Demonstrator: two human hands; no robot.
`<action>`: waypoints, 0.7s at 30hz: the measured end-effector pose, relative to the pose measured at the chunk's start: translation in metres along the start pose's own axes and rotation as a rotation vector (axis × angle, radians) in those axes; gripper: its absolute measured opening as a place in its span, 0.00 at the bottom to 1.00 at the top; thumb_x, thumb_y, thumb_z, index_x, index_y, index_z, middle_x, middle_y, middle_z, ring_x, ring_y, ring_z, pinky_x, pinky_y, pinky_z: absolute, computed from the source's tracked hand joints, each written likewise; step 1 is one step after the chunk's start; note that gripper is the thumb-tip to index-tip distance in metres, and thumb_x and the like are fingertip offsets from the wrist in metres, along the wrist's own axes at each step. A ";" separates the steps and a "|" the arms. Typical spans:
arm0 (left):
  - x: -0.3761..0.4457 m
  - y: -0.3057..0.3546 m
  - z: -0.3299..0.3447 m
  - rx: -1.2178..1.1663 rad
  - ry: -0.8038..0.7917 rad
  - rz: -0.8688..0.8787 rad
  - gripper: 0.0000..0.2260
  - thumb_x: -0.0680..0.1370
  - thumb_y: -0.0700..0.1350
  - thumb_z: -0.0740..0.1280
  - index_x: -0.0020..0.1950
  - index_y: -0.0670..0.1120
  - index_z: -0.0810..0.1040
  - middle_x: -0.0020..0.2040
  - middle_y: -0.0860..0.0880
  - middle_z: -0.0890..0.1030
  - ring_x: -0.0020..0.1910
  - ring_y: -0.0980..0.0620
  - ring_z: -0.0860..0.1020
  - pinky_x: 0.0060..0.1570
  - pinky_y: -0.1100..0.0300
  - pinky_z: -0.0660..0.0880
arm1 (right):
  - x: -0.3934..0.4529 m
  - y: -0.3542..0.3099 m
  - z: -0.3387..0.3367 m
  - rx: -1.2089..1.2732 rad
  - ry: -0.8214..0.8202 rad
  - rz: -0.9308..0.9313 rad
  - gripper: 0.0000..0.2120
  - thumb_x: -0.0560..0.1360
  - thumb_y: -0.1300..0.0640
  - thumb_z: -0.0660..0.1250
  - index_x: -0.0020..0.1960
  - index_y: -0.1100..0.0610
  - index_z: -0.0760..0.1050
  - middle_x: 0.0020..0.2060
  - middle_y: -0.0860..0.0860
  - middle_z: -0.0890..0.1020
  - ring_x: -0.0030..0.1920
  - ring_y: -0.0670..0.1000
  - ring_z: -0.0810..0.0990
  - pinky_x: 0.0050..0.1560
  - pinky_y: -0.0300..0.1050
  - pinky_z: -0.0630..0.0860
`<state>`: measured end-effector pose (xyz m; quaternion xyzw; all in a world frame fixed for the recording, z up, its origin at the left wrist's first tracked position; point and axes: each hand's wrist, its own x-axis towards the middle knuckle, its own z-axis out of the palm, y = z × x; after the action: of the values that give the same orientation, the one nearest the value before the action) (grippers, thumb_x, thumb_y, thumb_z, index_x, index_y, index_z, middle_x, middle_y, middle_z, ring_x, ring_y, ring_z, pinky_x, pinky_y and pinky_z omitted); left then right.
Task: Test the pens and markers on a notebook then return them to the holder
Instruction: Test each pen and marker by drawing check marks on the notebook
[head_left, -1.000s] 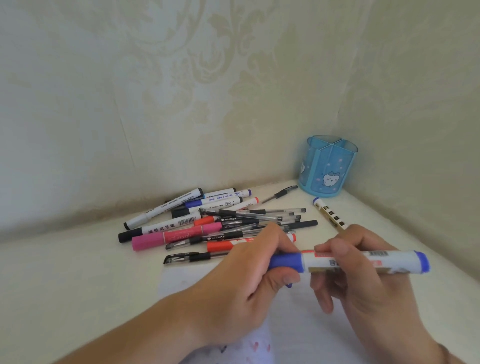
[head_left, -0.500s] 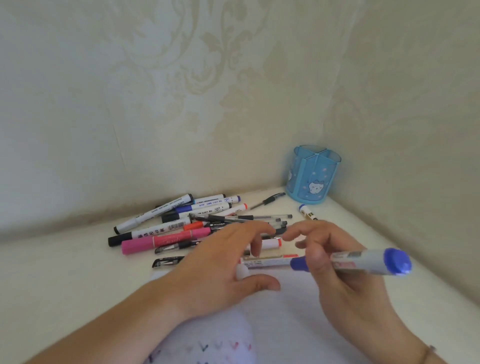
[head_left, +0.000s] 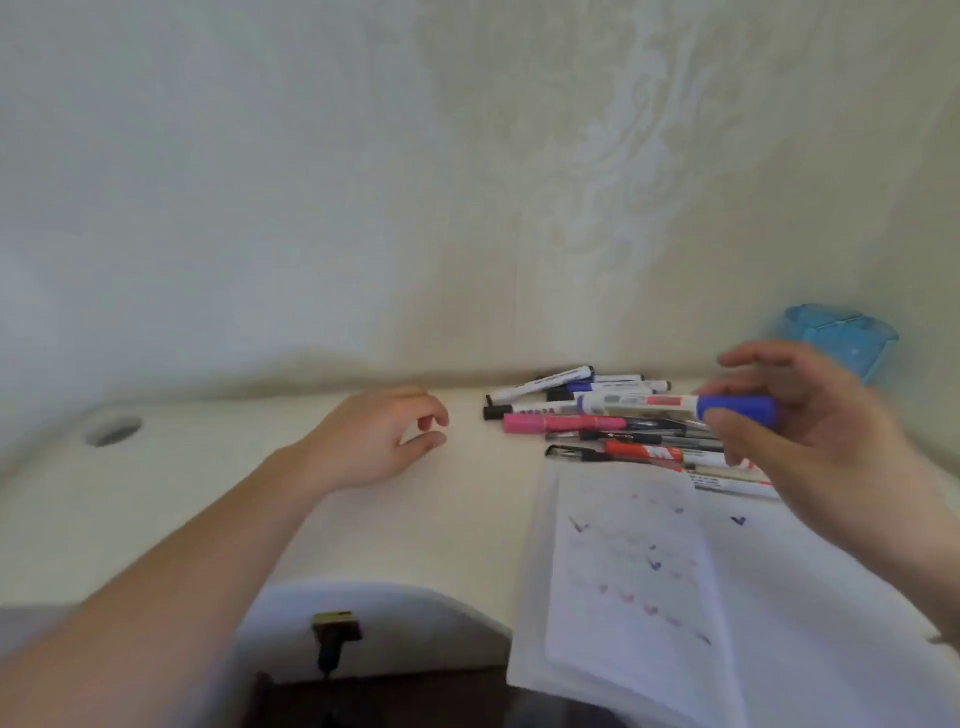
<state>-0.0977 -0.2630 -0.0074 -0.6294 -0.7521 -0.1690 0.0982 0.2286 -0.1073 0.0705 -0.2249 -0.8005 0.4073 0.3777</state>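
A blue-capped marker (head_left: 680, 404) is pinched level in the right hand (head_left: 821, 441) above the pile of pens (head_left: 613, 426). The left hand (head_left: 374, 441) is rested loosely curled, holding nothing, on the surface (head_left: 156, 493). The open notebook (head_left: 649, 571) is laid near, the blue holder (head_left: 844, 338) far right.

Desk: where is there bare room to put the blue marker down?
Bare desk lies between the left hand and the notebook, and left toward the round hole. It is crowded behind the notebook, where the pen pile lies.
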 end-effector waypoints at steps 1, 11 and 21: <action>-0.025 -0.022 -0.010 0.013 -0.018 -0.072 0.08 0.78 0.55 0.65 0.55 0.55 0.78 0.50 0.60 0.79 0.39 0.59 0.73 0.38 0.64 0.67 | 0.001 -0.012 0.012 0.081 -0.012 -0.024 0.20 0.73 0.67 0.70 0.51 0.43 0.75 0.40 0.47 0.86 0.33 0.48 0.80 0.37 0.39 0.78; -0.235 -0.101 -0.085 0.004 0.027 -0.440 0.22 0.75 0.57 0.58 0.51 0.41 0.81 0.53 0.47 0.83 0.51 0.52 0.78 0.54 0.65 0.69 | -0.025 -0.087 0.179 0.199 -0.475 -0.149 0.15 0.72 0.66 0.71 0.51 0.52 0.70 0.37 0.59 0.84 0.34 0.61 0.80 0.40 0.59 0.77; -0.272 -0.100 -0.107 -0.026 -0.063 -0.458 0.13 0.79 0.50 0.66 0.60 0.46 0.78 0.59 0.51 0.79 0.60 0.53 0.74 0.55 0.68 0.65 | -0.075 -0.065 0.262 -0.310 -0.848 -0.237 0.20 0.75 0.53 0.68 0.67 0.48 0.71 0.61 0.44 0.79 0.43 0.40 0.83 0.44 0.22 0.70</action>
<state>-0.1517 -0.5673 -0.0195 -0.4485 -0.8758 -0.1768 0.0253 0.0643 -0.3202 -0.0082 0.0005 -0.9559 0.2928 0.0230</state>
